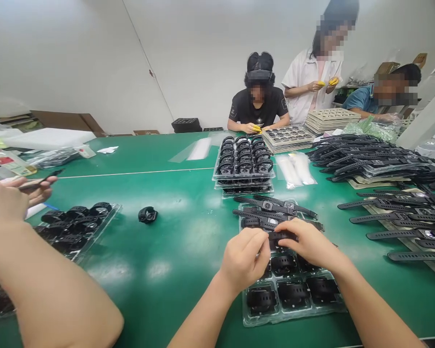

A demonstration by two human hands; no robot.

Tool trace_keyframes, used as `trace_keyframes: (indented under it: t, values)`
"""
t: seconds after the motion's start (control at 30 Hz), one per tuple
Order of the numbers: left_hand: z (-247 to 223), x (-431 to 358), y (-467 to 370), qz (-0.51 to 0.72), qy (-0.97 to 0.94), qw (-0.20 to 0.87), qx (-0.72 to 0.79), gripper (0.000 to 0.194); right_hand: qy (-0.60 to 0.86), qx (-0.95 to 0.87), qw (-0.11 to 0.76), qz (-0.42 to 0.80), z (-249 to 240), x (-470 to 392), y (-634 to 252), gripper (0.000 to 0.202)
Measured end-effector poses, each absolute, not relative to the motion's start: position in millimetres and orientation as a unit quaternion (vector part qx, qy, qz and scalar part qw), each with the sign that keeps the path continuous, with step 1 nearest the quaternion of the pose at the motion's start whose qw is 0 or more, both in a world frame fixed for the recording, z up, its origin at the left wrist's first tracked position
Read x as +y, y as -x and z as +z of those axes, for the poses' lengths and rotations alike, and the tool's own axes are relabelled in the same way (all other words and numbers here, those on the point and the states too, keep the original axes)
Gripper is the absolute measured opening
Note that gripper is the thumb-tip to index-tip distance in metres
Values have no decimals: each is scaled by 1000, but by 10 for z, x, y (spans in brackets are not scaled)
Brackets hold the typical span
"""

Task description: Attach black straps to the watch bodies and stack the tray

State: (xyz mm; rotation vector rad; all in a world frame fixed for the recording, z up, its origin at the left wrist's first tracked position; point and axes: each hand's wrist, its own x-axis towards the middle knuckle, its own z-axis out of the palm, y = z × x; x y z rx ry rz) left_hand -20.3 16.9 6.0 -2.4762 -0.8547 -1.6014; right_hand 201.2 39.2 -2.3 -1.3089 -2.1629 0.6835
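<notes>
Over a clear plastic tray (pixel 275 316) in front of me, my left hand (pixel 247 256) is closed at the left end of a black watch strap (pixel 282 236). My right hand (pixel 308 241) pinches the same watch from the right, thumb below and fingers above. Curled black watches (pixel 293 294) fill the near compartments of the tray. Across its far end lie several unrolled watches (pixel 267 206), straps stretched out flat. What lies directly under my hands is partly hidden.
At left, a co-worker's arm (pixel 54 285) reaches past another watch tray (pixel 114 212). A single curled watch (pixel 147 214) sits between. Stacked full trays (pixel 244 176) stand ahead; watch piles (pixel 377 157) lie right. Three people are across the green table (pixel 181 193).
</notes>
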Motion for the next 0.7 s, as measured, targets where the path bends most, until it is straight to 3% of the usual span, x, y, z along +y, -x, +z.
trace_keyframes:
  t: [0.1,0.23,0.37,0.43,0.57,0.7]
  values:
    - [50,178,204,-522,804,28,-283,22,543,-794,178,208,48,395,-2116,31]
    - [46,205,221,-525,800,18,-290,22,676,-715,71,163,103,403,-2473,13]
    - [51,215,231,-522,802,14,-291,22,721,-664,21,196,58,396,-2688,8]
    - [51,214,230,-517,804,14,-293,23,710,-668,34,218,73,382,-2693,4]
    - [32,212,215,-506,809,5,-300,22,677,-692,86,236,223,337,-2652,19]
    - [11,198,190,-500,812,-29,-300,19,642,-668,280,249,336,292,-2678,22]
